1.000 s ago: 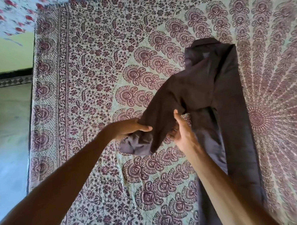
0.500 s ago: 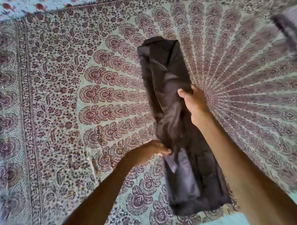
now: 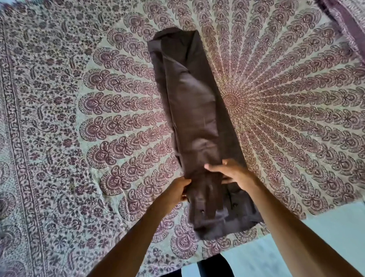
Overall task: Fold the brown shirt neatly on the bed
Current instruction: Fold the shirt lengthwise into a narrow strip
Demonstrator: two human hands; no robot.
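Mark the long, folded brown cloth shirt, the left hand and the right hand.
Long folded brown shirt (image 3: 192, 100): head view, middle of the folded strip.
Left hand (image 3: 176, 190): head view, back of the hand.
Right hand (image 3: 235, 173): head view, back of the hand.

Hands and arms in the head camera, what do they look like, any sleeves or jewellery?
Two bare arms: the left forearm and right forearm show no sleeves up to the frame edge. The left hand and right hand wear no visible watch, bracelet, ring or glove.
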